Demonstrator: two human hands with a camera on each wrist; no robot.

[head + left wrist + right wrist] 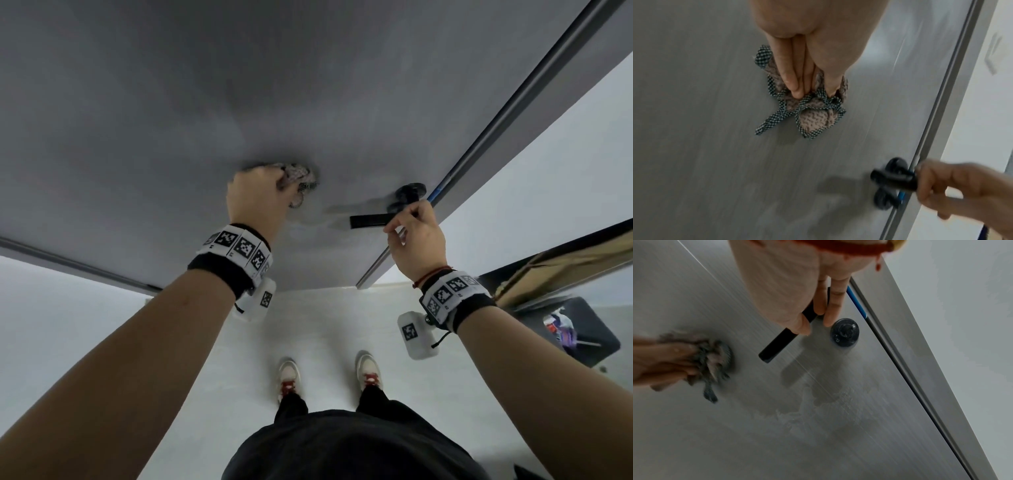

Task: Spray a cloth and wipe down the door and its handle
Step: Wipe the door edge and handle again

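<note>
Left hand presses the bunched checked cloth against the grey door, right hand pinches the black handle near the door's edge, where wet streaks could dry into marks.

No readable words or numbers show anywhere. The wristbands carry only black-and-white square marker patterns; the bottle label right of the door seems too blurred to read.
</note>
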